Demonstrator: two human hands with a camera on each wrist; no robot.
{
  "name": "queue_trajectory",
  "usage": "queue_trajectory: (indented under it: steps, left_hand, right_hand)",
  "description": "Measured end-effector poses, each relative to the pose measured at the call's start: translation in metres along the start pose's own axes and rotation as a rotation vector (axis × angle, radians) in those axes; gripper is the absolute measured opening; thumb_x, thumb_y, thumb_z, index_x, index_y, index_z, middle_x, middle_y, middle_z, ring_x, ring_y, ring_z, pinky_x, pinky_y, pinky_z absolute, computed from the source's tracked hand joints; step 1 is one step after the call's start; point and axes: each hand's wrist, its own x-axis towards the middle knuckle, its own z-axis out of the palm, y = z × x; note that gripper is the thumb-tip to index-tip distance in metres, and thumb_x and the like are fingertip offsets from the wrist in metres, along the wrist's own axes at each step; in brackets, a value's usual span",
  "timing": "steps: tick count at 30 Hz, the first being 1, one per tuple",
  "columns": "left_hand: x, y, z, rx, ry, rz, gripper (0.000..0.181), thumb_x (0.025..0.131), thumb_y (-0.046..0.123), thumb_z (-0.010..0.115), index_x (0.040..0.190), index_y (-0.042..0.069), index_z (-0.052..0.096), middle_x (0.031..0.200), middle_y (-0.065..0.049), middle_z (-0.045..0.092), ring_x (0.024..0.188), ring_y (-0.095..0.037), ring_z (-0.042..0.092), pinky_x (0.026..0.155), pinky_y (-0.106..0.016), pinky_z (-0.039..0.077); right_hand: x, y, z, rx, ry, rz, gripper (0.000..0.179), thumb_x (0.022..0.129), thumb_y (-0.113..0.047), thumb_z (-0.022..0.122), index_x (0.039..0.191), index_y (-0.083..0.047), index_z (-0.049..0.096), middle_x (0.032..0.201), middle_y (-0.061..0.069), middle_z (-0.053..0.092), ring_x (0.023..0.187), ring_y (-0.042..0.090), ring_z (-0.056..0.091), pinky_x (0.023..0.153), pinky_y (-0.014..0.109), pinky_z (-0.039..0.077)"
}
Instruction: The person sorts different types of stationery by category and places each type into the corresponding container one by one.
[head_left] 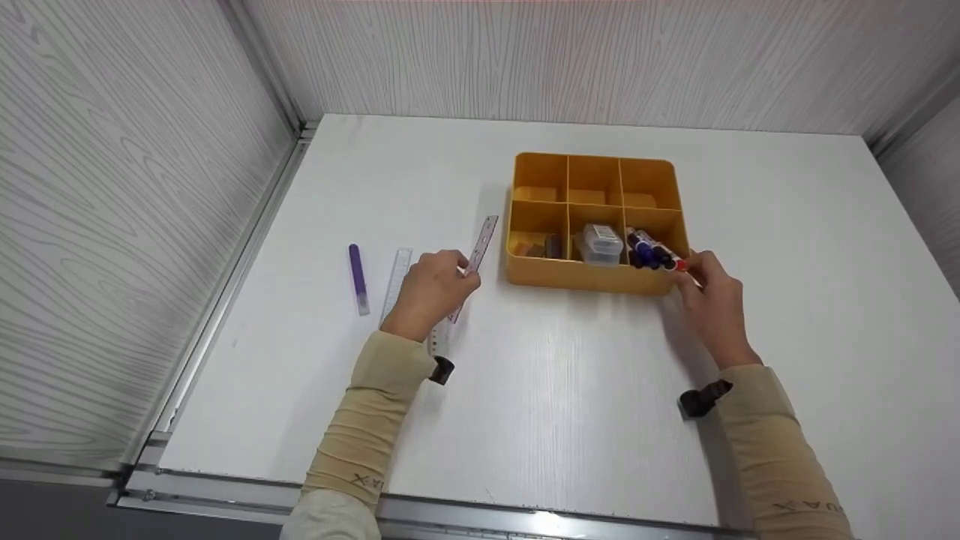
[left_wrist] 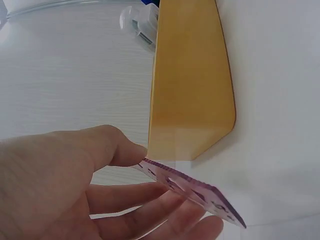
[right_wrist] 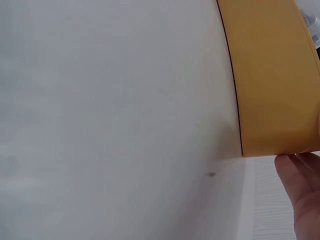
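Left hand (head_left: 431, 295) pinches the pink ruler (head_left: 484, 238), kinda covering its middle. Right hand (head_left: 714, 302) grips the box (head_left: 570, 276) by a corner, mostly cropped in its wrist cam

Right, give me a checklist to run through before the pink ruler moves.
1. Pink ruler gripped: ok, the left hand pinches it.
2. Box steadied: ok, the right hand holds its near right corner.
3. Markers in the box: ok, in the near right compartment.
4. Purple pen put away: not ok, on the table.
5. Ruler fits a compartment: cannot tell.
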Motion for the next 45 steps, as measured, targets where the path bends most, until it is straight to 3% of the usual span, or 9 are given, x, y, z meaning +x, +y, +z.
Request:
queue_trajectory:
  steps: [6, 16, 21, 25, 30, 35, 45]
  left_hand:
    - [0.013, 0.015, -0.013, 0.074, 0.019, 0.036, 0.033, 0.096, 0.028, 0.055, 0.119, 0.007, 0.066, 0.103, -0.008, 0.071, 0.074, -0.019, 0.059, 0.062, -0.031, 0.05]
    - [0.039, 0.055, -0.023, 0.322, 0.09, 0.093, 0.03, 0.102, 0.028, 0.054, 0.119, 0.005, 0.064, 0.101, -0.012, 0.064, 0.087, -0.027, 0.062, 0.079, -0.042, 0.058]
    - [0.052, 0.071, -0.026, 0.393, 0.079, 0.102, 0.031, 0.104, 0.027, 0.05, 0.127, 0.009, 0.061, 0.11, -0.013, 0.062, 0.098, -0.034, 0.063, 0.087, -0.048, 0.056]
    - [0.06, 0.079, -0.026, 0.434, 0.05, 0.109, 0.029, 0.104, 0.022, 0.049, 0.127, 0.01, 0.062, 0.115, -0.014, 0.063, 0.104, -0.036, 0.064, 0.09, -0.048, 0.056]
    - [0.069, 0.087, -0.022, 0.507, 0.016, 0.107, 0.025, 0.1, 0.012, 0.057, 0.123, 0.007, 0.064, 0.114, -0.014, 0.066, 0.104, -0.033, 0.067, 0.089, -0.045, 0.057]
    - [0.075, 0.092, -0.016, 0.564, 0.025, 0.12, 0.029, 0.096, 0.009, 0.062, 0.124, 0.006, 0.065, 0.116, -0.013, 0.068, 0.104, -0.031, 0.069, 0.09, -0.042, 0.057]
    - [0.085, 0.106, -0.007, 0.596, 0.033, 0.084, 0.025, 0.094, 0.007, 0.065, 0.118, 0.012, 0.07, 0.113, -0.006, 0.071, 0.099, -0.025, 0.069, 0.08, -0.035, 0.059]
  right_hand:
    - [0.0, 0.0, 0.0, -0.016, 0.018, -0.026, 0.025, 0.096, -0.021, 0.062, 0.108, -0.002, 0.054, 0.123, 0.02, 0.067, 0.125, 0.032, 0.06, 0.101, 0.043, 0.048]
    - [0.0, -0.002, 0.0, -0.013, -0.016, 0.034, 0.023, 0.098, -0.02, 0.06, 0.111, -0.003, 0.053, 0.133, 0.016, 0.063, 0.131, 0.03, 0.056, 0.104, 0.042, 0.046]
    - [0.0, -0.002, -0.001, -0.01, -0.024, 0.05, 0.025, 0.098, -0.023, 0.06, 0.112, -0.004, 0.052, 0.138, 0.016, 0.06, 0.132, 0.03, 0.055, 0.104, 0.042, 0.046]
    - [0.0, -0.003, -0.001, -0.008, -0.034, 0.069, 0.026, 0.098, -0.026, 0.059, 0.113, -0.005, 0.052, 0.142, 0.014, 0.058, 0.134, 0.029, 0.054, 0.105, 0.041, 0.046]
    - [0.0, -0.003, 0.0, -0.014, -0.022, 0.049, 0.026, 0.097, -0.025, 0.06, 0.112, -0.005, 0.053, 0.138, 0.015, 0.06, 0.131, 0.029, 0.056, 0.104, 0.042, 0.046]
    - [0.0, -0.001, 0.001, -0.014, -0.015, 0.034, 0.025, 0.097, -0.023, 0.061, 0.111, -0.004, 0.054, 0.135, 0.016, 0.062, 0.13, 0.03, 0.057, 0.103, 0.043, 0.047]
    - [0.001, 0.002, 0.0, -0.007, -0.013, 0.036, 0.025, 0.098, -0.024, 0.061, 0.112, -0.004, 0.054, 0.132, 0.015, 0.064, 0.129, 0.029, 0.057, 0.103, 0.042, 0.047]
